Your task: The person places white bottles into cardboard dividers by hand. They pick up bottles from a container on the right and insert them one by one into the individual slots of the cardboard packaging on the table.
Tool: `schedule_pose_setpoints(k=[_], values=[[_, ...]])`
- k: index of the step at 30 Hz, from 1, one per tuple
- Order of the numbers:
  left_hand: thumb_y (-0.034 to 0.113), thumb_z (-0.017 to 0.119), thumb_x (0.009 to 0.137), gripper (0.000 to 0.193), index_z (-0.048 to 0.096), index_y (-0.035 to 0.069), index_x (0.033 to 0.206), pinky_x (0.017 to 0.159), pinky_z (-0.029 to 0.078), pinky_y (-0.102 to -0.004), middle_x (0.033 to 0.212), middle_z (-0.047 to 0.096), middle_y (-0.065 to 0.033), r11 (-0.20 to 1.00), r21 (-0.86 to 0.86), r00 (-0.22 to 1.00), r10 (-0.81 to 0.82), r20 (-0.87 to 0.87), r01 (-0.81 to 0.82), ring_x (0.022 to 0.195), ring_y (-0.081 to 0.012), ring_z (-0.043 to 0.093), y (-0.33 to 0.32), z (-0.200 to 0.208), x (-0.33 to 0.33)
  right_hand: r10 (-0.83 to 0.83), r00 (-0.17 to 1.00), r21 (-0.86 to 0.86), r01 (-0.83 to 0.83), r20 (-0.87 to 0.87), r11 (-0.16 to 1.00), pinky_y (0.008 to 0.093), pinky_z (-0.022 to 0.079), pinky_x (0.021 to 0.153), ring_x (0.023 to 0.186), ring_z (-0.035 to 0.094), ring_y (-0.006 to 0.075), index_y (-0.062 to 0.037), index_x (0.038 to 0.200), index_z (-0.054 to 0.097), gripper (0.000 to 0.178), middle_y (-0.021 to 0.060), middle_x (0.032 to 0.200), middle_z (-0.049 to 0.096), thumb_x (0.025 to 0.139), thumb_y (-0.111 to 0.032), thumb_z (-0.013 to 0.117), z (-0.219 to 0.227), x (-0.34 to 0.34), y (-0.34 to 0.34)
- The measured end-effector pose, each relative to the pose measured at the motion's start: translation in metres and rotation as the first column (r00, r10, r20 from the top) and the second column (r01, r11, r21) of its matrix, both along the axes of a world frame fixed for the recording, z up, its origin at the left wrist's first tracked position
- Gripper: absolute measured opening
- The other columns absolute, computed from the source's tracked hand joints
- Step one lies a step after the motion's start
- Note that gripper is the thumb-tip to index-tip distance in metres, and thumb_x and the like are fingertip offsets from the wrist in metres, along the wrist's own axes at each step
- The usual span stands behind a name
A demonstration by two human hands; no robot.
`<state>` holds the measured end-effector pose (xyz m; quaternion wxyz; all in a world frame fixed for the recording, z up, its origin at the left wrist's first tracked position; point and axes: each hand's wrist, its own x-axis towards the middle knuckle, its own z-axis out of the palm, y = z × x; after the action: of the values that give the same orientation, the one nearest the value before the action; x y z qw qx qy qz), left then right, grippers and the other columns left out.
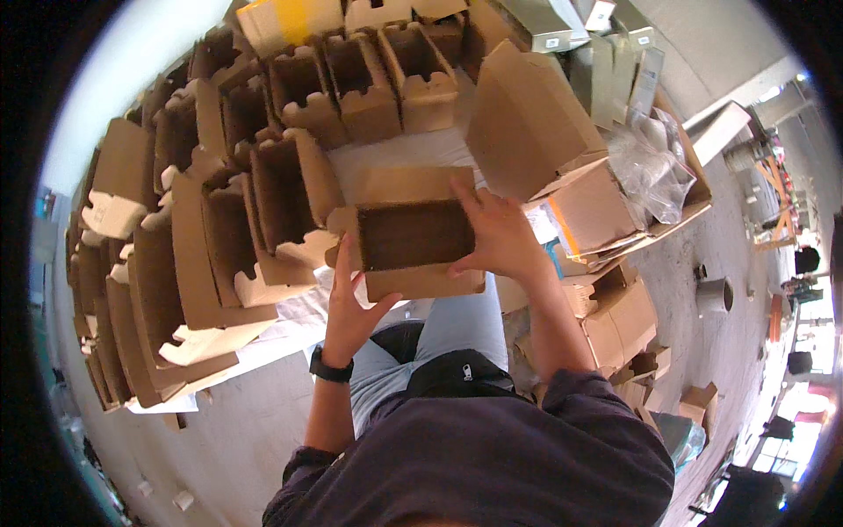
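Between my hands is a small brown cardboard box [417, 283], its hollow inside facing up and its flaps spread. My left hand [353, 303] grips its left end near the lower corner, the thumb along the front side. My right hand [502, 235] clasps the right end, thumb at the near corner and fingers at the far one. Just left of it stands an opened cardboard box [294, 189] with notched flaps, in a row of similar ones. A larger brown carton [531, 123] with a raised flap is beyond my right hand.
Rows of opened cardboard boxes [360, 92] cover the table's left and far parts. At right a carton holds clear plastic bags [654, 167], with grey-green boxes [606, 83] behind. Cartons [619, 316] stand low at my right, and a grey bucket [714, 296] is on the floor.
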<state>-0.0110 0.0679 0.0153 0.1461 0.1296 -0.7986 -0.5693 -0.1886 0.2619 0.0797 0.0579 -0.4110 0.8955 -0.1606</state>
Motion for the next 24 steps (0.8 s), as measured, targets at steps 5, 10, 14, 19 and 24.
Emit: schedule_pose_setpoints(k=[5,10,14,19,24], values=[[0.012,0.084,0.074,0.105,0.017,0.008,0.154,0.105,0.044,-0.0437,0.156,0.028,-0.0176,0.998,-0.058,1.000,0.007,-0.024,-0.009,0.136,-0.0311,0.041,0.004,-0.002,-0.004,-0.006,0.997,-0.040,0.003,-0.079,0.999,0.0437,0.040,0.096,0.099,0.056,0.0396,-0.0086,0.148,0.034,0.118,0.0169,0.106,0.057,0.048,-0.039,0.090,0.001,0.004,0.007],[0.017,0.084,0.073,0.106,0.016,0.008,0.154,0.106,0.042,-0.0460,0.157,0.024,-0.0196,1.000,-0.028,1.000,-0.007,0.007,0.007,0.139,-0.0320,0.037,0.001,0.002,-0.001,0.050,0.990,-0.378,0.004,0.134,0.926,0.0408,0.046,0.092,0.099,0.059,0.0304,-0.0127,0.135,0.054,0.072,0.0125,0.106,0.062,0.068,-0.017,0.082,0.042,0.027,0.029],[0.017,0.083,0.074,0.104,0.016,0.008,0.154,0.106,0.042,-0.0471,0.158,0.021,-0.0200,0.996,-0.094,1.000,-0.003,0.021,0.005,0.140,-0.0334,0.035,0.002,0.003,-0.002,-0.327,0.907,-0.729,0.034,-0.264,0.683,0.0317,0.052,0.078,0.086,0.067,0.0227,-0.0049,0.098,0.069,0.019,0.0103,0.095,0.071,0.080,-0.002,0.071,0.075,-0.002,0.088],[0.019,0.082,0.075,0.103,0.016,0.009,0.154,0.106,0.041,-0.0488,0.158,0.020,-0.0198,0.993,-0.117,1.000,-0.021,-0.013,0.020,0.140,-0.0351,0.034,0.004,0.002,-0.004,-0.829,0.397,-0.276,0.809,-0.394,0.519,0.0432,0.052,0.087,0.098,0.068,0.0313,0.0009,0.111,0.066,0.051,0.0172,0.100,0.071,0.093,-0.046,0.056,0.086,-0.113,0.177],[0.022,0.081,0.076,0.103,0.015,0.010,0.154,0.107,0.040,-0.0502,0.157,0.023,-0.0204,0.993,-0.110,0.999,-0.033,-0.024,0.030,0.140,-0.0361,0.035,0.004,-0.001,-0.006,-0.804,0.432,0.007,0.882,-0.409,0.470,0.0455,0.049,0.092,0.102,0.066,0.0407,0.0098,0.120,0.060,0.091,0.0281,0.107,0.067,0.084,-0.073,0.048,0.046,-0.194,0.228]])
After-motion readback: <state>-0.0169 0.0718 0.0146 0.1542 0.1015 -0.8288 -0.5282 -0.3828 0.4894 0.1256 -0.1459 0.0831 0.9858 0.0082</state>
